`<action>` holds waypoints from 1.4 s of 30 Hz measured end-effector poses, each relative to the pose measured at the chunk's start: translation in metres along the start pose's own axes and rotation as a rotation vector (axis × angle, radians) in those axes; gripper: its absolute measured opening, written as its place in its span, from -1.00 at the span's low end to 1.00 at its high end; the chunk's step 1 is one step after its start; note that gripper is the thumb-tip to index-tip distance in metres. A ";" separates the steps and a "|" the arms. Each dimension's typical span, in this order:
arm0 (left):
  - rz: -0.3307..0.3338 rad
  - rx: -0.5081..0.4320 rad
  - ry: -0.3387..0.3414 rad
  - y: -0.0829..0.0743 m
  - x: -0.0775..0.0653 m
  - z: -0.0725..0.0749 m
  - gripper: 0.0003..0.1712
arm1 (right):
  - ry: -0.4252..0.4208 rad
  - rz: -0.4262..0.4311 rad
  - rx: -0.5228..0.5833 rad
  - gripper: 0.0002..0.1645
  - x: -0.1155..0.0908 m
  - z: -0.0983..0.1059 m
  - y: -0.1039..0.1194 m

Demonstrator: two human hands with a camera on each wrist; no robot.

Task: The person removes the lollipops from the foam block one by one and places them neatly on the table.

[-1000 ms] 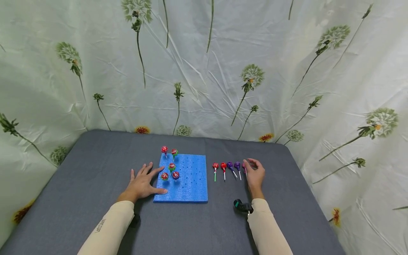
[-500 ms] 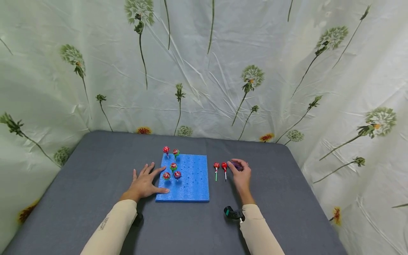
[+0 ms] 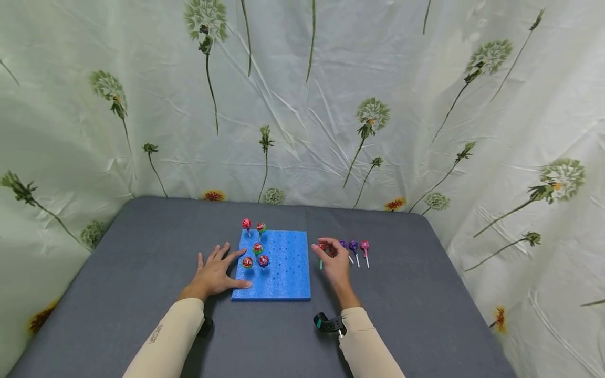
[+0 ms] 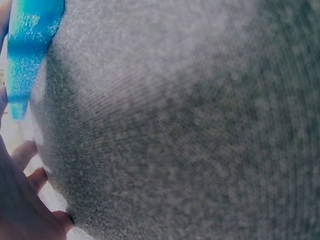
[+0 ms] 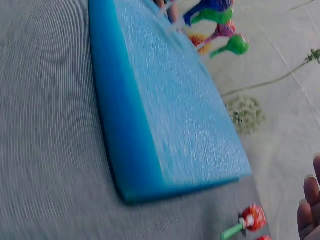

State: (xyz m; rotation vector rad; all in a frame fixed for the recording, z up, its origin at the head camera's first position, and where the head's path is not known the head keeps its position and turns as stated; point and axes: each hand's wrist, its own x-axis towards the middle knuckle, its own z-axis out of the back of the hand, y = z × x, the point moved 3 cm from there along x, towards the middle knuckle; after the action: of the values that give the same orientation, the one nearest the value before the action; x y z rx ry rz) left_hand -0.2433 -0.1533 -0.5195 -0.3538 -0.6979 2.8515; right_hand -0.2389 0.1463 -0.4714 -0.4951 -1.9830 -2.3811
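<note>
My left hand (image 3: 212, 275) is spread at the left edge of a blue foam board (image 3: 285, 283), its thumb and index finger resting on the board. Several wrapped lollipops (image 3: 257, 249) stand upright in the board's left part. My right hand (image 3: 336, 265) hovers over the left end of a row of loose lollipops, partly hiding the red ones. In the right wrist view, its fingertips (image 5: 311, 192) are apart from a red lollipop with a green stick (image 5: 252, 218). Nothing is visible in that hand's grasp. Two purple lollipops and a pink lollipop (image 3: 364, 245) lie just right of it.
Small holes dot the board's surface. A dark grey cloth (image 3: 425, 315) covers the table, and a pale curtain printed with dandelions (image 3: 307, 115) hangs behind its far edge. A black strap device (image 3: 327, 323) is on the right wrist.
My right hand has moved left along the row, from the pink lollipop over the purple ones to the red ones. The lollipops it passed still lie on the cloth. My left hand stays put.
</note>
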 end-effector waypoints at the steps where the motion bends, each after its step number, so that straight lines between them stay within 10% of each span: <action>1: 0.000 -0.003 0.001 -0.001 0.000 0.000 0.23 | 0.013 0.012 0.013 -0.70 -0.002 -0.002 0.006; 42: 0.040 0.020 0.014 0.002 0.000 0.001 0.24 | 0.462 -0.102 0.102 -0.61 -0.034 -0.075 0.028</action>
State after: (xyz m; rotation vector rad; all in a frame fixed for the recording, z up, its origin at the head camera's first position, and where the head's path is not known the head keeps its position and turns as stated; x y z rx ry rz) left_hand -0.2442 -0.1548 -0.5199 -0.3892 -0.6668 2.8882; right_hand -0.2190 0.0617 -0.4638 0.1537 -1.9308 -2.1706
